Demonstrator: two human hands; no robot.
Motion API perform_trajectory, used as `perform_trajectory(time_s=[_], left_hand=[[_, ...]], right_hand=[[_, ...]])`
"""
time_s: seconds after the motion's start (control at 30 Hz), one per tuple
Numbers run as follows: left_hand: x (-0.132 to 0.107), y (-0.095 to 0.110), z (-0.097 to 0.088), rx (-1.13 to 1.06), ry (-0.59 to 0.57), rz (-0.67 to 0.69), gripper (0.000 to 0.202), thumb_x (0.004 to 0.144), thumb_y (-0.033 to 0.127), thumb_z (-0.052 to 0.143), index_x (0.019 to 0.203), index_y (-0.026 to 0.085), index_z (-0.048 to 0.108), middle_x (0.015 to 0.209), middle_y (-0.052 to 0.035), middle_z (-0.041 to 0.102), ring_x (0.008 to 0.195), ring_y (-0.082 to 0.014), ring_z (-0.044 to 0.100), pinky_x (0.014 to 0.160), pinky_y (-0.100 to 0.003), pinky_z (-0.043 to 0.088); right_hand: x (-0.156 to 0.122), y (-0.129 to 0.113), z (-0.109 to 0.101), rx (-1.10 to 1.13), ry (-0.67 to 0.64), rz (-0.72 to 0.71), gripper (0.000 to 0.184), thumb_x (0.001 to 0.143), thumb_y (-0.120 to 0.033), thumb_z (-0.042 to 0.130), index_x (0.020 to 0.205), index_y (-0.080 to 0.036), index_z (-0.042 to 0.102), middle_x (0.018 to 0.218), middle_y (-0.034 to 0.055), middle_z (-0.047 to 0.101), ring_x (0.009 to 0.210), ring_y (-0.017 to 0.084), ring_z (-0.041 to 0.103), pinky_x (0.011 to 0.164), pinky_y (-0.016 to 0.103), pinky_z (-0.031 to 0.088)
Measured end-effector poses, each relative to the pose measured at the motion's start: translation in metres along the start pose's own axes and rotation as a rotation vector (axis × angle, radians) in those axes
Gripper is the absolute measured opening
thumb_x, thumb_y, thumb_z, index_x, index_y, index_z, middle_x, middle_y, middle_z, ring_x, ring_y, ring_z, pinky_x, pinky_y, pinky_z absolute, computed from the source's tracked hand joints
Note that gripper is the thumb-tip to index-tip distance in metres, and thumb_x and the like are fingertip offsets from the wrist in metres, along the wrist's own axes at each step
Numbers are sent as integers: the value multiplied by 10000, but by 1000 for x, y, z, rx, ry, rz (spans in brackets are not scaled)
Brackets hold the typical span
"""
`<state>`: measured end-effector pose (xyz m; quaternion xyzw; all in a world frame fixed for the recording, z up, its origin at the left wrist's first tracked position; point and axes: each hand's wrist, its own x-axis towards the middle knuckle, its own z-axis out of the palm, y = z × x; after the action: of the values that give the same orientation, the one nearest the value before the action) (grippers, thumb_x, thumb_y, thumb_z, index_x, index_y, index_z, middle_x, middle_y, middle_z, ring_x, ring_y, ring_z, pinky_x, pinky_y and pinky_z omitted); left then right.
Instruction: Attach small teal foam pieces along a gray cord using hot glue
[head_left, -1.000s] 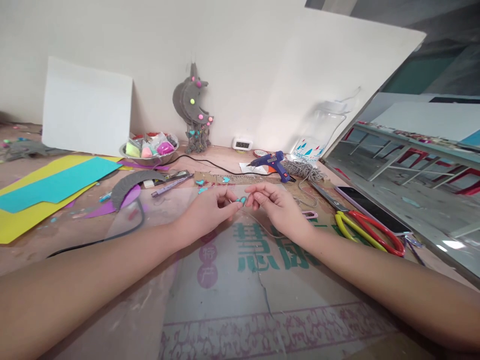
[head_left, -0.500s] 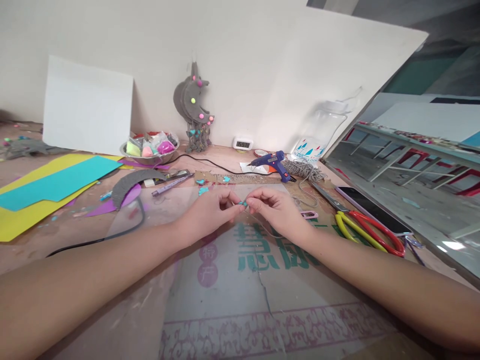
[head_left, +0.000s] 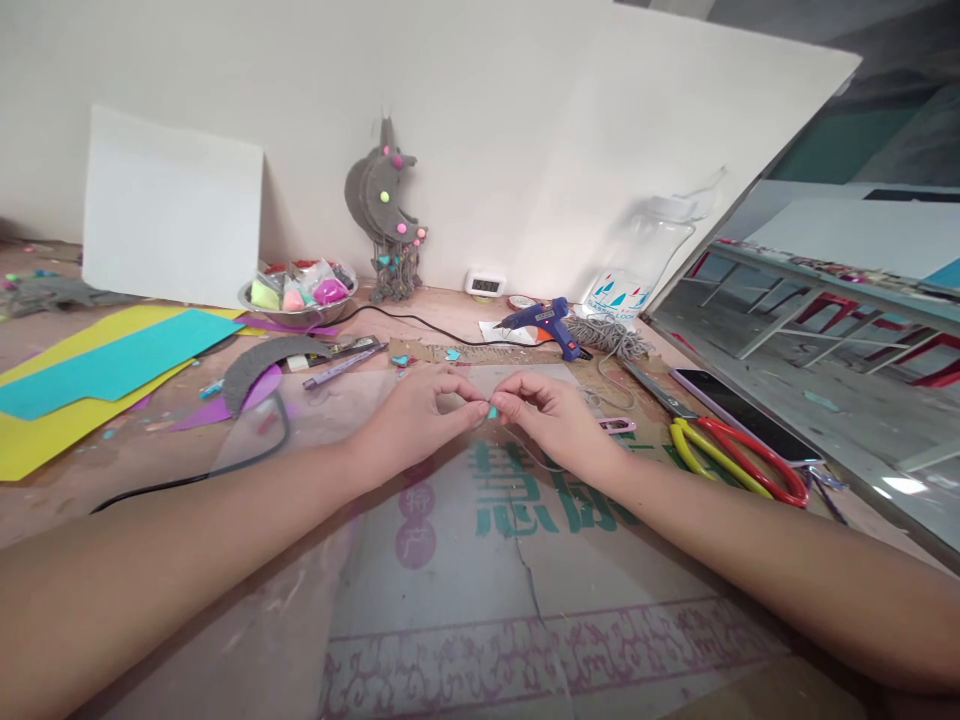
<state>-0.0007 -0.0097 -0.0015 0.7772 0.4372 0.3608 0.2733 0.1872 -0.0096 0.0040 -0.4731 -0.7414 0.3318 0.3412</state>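
Note:
In the middle of the head view, a small teal piece (head_left: 492, 411) sits between my two hands, above the plastic-covered board. My left hand (head_left: 427, 412) is closed, thumb and forefinger pinched at the left side of the piece. From the right, my right hand (head_left: 553, 418) pinches it between thumb and fingertips. A thin grey cord (head_left: 534, 460) runs below my right hand. The fingertips cover part of the teal piece. Beyond my hands lie a few teal cut-outs (head_left: 453, 354) on a cardboard strip.
A blue glue gun (head_left: 546, 326), grey yarn (head_left: 611, 338), scissors (head_left: 739, 455) and a phone (head_left: 746, 415) lie to the right. Further left are a pen (head_left: 345, 366), a grey crescent (head_left: 262, 372), a metal bowl (head_left: 300, 313) and coloured sheets (head_left: 112, 365). A moon ornament (head_left: 384, 205) hangs behind.
The fingers have shifted slightly around the teal piece, which shows more at the right fingertips. My left hand's back now covers a teal cut-out that showed before.

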Motion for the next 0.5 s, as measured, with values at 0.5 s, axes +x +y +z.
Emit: perform_trajectory(time_s=[0.5], left_hand=[[3,1,-2,-34,-26,7,235,845,352,512,806,205,692,882,2,695,891,-185,581,861,-330,420]], right_hand=[[2,3,-1,91,-33,8,209,842,-360,515,777,-166,556,656,-14,541,566,97,458,541,229,363]])
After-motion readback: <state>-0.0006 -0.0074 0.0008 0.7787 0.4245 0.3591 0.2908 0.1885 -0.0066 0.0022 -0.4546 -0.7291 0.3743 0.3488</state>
